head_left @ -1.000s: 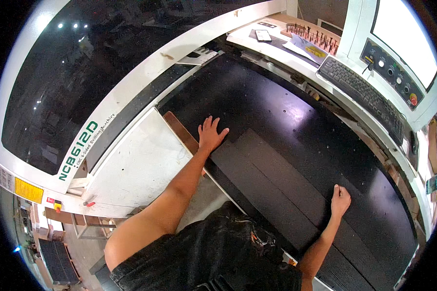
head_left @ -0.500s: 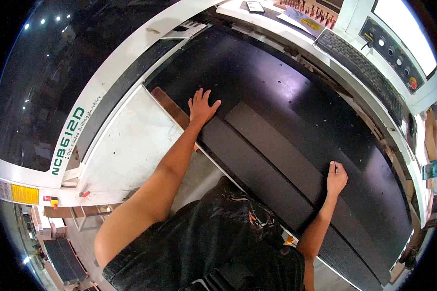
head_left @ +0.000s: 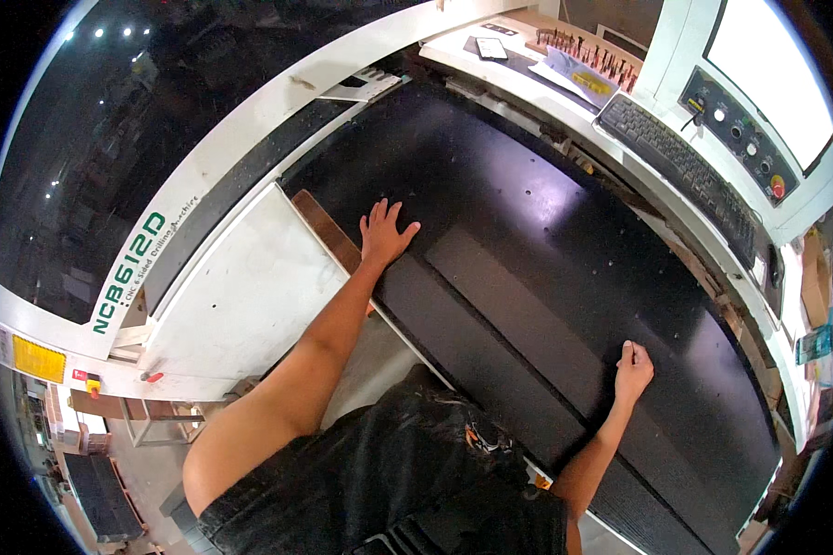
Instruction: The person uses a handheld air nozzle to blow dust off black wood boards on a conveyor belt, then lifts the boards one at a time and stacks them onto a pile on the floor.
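Left hand point(head_left: 385, 233): I see it flat, fingers spread, pressing the near-left end of the panel point(head_left: 528, 324).
Right hand point(head_left: 632, 368): fingers curled, resting on the panel's right part; grip, I cannot tell.
Panel: long, black, lying on the dark tabletop point(head_left: 491, 176).
Beyond: keyboard point(head_left: 676, 162), control box point(head_left: 740, 134) at far right.

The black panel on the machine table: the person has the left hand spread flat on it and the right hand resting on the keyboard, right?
Not quite. In the head view the right hand rests on the black panel too, fingers curled, well short of the keyboard. The left hand does lie spread flat on the panel.
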The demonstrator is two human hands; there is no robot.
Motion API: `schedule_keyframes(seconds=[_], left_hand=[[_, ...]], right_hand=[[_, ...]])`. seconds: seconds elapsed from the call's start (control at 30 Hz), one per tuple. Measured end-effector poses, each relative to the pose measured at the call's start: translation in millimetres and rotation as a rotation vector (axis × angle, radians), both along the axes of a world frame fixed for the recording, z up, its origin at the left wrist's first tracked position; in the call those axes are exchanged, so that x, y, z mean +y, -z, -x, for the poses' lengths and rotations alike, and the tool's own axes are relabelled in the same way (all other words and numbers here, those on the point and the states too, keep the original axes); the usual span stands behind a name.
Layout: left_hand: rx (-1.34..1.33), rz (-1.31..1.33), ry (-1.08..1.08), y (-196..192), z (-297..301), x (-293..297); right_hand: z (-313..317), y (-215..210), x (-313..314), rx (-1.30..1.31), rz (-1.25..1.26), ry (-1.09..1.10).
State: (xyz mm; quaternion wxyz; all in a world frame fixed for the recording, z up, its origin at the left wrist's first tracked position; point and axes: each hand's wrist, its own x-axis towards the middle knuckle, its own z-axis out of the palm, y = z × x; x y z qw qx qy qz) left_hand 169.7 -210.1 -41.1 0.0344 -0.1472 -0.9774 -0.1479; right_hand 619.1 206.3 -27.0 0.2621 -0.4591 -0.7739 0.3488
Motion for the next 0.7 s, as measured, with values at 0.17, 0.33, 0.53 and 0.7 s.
schedule_keyframes(seconds=[0.17,0.33,0.53,0.7], left_hand=[[0.0,-0.016,0.019,1.7,3.2,5.3],[0.007,-0.015,0.01,2.3,-1.2,-7.1],[-0.006,0.022,0.009,0.3,2.0,-0.3],[-0.007,0.017,0.006,1.8,3.7,-0.4]], right_hand=[[0.6,1.8,15.0,-0.011,0.014,0.029],[7.3,-9.9,2.1,-0.052,-0.014,-0.004],[2.6,-7.3,8.2,-0.048,-0.035,-0.026],[6.2,-3.9,16.2,-0.03,0.042,0.026]])
